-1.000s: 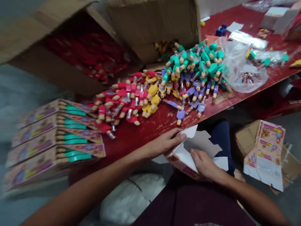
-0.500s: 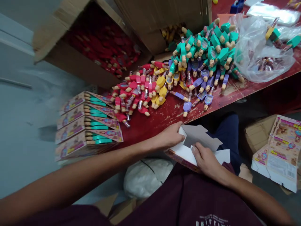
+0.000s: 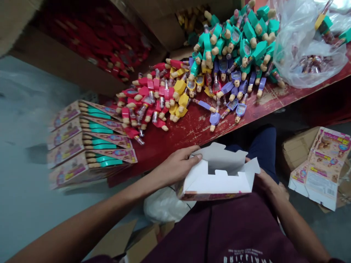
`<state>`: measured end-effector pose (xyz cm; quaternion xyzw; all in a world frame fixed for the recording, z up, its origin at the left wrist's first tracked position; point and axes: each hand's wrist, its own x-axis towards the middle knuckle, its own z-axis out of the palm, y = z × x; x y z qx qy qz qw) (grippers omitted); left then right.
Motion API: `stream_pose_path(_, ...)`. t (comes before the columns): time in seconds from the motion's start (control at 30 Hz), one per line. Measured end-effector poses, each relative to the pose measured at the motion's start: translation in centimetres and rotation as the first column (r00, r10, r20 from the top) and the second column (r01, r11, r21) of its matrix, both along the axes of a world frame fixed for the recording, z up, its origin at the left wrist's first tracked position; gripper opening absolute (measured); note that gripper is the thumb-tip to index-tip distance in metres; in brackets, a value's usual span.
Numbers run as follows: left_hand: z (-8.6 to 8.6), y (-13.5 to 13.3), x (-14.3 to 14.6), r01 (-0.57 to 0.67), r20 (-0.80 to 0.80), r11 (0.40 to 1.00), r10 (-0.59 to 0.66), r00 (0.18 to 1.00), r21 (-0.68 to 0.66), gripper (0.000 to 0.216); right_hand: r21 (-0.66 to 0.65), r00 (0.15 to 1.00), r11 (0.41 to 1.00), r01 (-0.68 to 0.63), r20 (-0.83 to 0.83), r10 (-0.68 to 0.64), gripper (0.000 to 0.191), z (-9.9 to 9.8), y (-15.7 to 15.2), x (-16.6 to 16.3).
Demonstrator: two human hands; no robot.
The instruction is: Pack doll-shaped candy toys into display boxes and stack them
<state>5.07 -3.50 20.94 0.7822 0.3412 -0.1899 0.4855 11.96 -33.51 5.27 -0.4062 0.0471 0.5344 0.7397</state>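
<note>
- my right hand [image 3: 268, 185], partly hidden behind the carton [image 3: 216, 184]
- my shirt's lettering [image 3: 246, 258], cut off by the bottom edge
- red pieces [image 3: 101, 40] in the cardboard box [image 3: 63, 61], blurred together

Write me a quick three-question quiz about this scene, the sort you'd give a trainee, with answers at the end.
1. True or false: the open box is resting on the red table.
2. Which color are the toys in the filled boxes at the left?
A) red
B) green
C) purple
3. Fill in the blank: in the picture, the clear plastic bag lies to the ____ of the loose green toys.

Key:
1. False; the left hand and right hand hold it in front of the table.
2. B
3. right
</note>
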Motion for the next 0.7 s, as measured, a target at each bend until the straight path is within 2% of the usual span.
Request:
stream_pose_path(0.07,-0.2,-0.1,-0.2,0.014,-0.008,0.999,-0.014,1.0,0.032,0.053,0.013,0.995,0.998,-0.062,-0.081,0.063,0.069,0.0,2.0,-1.2)
stream_pose_path(0.17,-0.5,0.0,-0.4,0.045,0.001,0.996,-0.045,0.999,0.074,0.056,-0.127,0.995,0.989,-0.077,-0.068,0.069,0.065,0.8,3.8,-2.3)
stream_pose_path(0.27,-0.4,-0.2,-0.2,0.043,0.013,0.999,-0.042,0.999,-0.034,0.06,-0.225,0.999,0.974,-0.013,0.027,0.02,0.069,1.5,3.9,-2.5)
stream_pose_path(0.37,0.3,-0.6,0.3,0.069,0.106,0.974,-0.046,0.993,-0.218,0.055,-0.154,1.0,0.988,-0.005,0.014,0.007,0.071,1.8,2.8,-2.1)
stream_pose_path(0.43,0.7,-0.9,0.5,0.081,0.159,0.957,-0.037,0.987,-0.278,0.053,-0.056,0.998,0.998,-0.039,-0.058,0.035,0.083,1.9,2.1,-1.3)
stream_pose_path(0.5,1.0,-1.0,0.5,0.052,0.108,0.95,-0.02,0.994,-0.307,0.056,0.001,0.991,0.997,-0.08,-0.107,0.08,0.092,2.0,1.6,-0.4)
stream_pose_path(0.57,1.3,-0.8,0.4,0.017,0.006,0.945,-0.016,1.0,-0.325,0.055,0.016,0.984,0.99,-0.142,-0.108,0.143,0.079,2.3,1.5,0.6)
stream_pose_path(0.63,1.6,-0.4,0.4,0.038,-0.046,0.935,-0.058,0.997,-0.352,0.05,0.015,0.97,0.973,-0.23,-0.08,0.231,0.067,2.6,1.6,1.4)
stream_pose_path(0.7,1.9,0.0,0.4,0.093,-0.048,0.923,-0.12,0.992,-0.373,0.054,-0.038,0.944,0.944,-0.329,-0.012,0.328,0.07,3.0,1.9,1.8)
